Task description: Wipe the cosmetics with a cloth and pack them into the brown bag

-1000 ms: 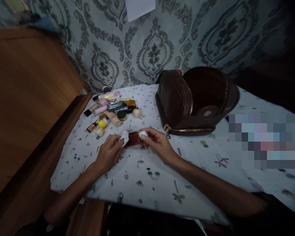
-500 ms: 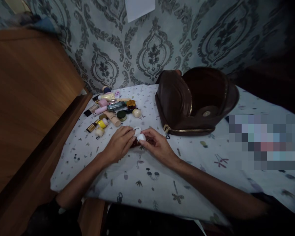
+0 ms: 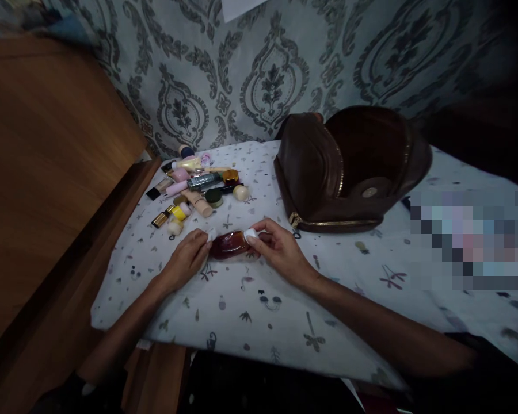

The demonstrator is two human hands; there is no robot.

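A reddish-brown, see-through bottle (image 3: 228,246) lies on its side just above the sheet, its white cap (image 3: 251,234) pointing right. My right hand (image 3: 282,253) pinches that cap between thumb and fingers. At the bottle's left end, my left hand (image 3: 185,256) is closed on a small crumpled white wipe (image 3: 212,234). Whether the left fingers also touch the bottle's base, I cannot tell. Beyond the hands lies a loose group of cosmetics, among them a beige tube (image 3: 198,203), a dark green-lidded jar (image 3: 214,198) and a yellow-banded bottle (image 3: 178,213).
A brown leather bag (image 3: 315,172) stands unzipped at the back right. Under everything is a white printed sheet (image 3: 246,322). A wooden panel (image 3: 47,149) borders the left side, and a patterned wall (image 3: 224,75) rises behind. Something blurred out (image 3: 479,236) lies far right.
My left hand has drawn left and down with the white wipe, uncovering the bottle's body. The right hand keeps hold of the cap. The view has shifted slightly.
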